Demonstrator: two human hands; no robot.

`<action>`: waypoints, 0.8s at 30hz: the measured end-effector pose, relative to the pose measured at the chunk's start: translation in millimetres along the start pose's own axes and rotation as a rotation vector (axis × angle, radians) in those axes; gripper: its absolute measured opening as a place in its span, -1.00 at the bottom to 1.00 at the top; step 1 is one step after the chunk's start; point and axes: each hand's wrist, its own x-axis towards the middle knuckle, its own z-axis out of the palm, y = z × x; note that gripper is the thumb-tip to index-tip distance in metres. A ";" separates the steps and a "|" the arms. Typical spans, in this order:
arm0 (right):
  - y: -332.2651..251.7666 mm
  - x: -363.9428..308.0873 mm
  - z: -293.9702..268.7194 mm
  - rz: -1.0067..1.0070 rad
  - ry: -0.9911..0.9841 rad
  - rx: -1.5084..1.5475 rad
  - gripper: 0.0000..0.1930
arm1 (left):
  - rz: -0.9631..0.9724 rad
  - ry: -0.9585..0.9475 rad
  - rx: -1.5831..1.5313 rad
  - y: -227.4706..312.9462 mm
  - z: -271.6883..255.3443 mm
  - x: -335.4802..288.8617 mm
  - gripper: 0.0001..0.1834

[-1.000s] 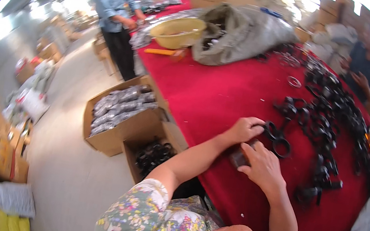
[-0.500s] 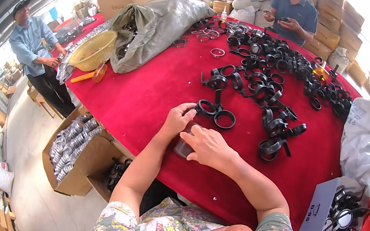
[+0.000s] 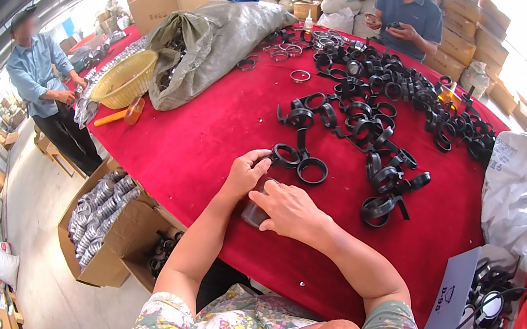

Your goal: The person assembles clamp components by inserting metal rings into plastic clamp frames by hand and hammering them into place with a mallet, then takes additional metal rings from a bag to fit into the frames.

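My left hand (image 3: 247, 174) is closed, its thumb and fingertips pinching the near edge of a black ring part (image 3: 286, 156). A second black ring (image 3: 311, 171) and an upright black strap lie against that part on the red cloth. My right hand (image 3: 295, 212) curls over a dark brown, see-through piece (image 3: 254, 214), cup-like or block-like, near the table's front edge. Its fingers hide most of the piece's top. What lies between the two hands is partly hidden.
Black ring parts (image 3: 380, 124) are heaped along the table's right and far side. A grey sack (image 3: 218, 40), a yellow basket (image 3: 124, 80) and an orange mallet (image 3: 127, 114) lie left. Cartons of silver rings (image 3: 96, 221) stand below. Two people work beyond. A carton (image 3: 455, 302) stands right.
The view has shifted slightly, so the table's things sit a little further left. Both hands keep nearly the same grip and place relative to the rings and the brown piece.
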 end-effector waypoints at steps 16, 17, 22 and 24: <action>1.9 0.6 1.8 -0.003 0.005 0.008 -0.47 | 0.050 0.056 0.045 -8.8 -0.9 2.5 -0.62; 1.3 0.6 1.8 -0.003 0.008 0.010 -0.46 | 0.045 0.055 0.037 -8.4 -1.0 2.2 -0.61; 3.9 0.5 4.1 0.012 -0.033 0.018 -0.36 | 0.055 0.021 0.030 1.0 -0.7 0.0 -0.61; 3.1 0.4 5.3 -0.012 0.023 0.014 -0.45 | 0.005 -0.022 -0.049 5.8 0.1 -2.5 -0.59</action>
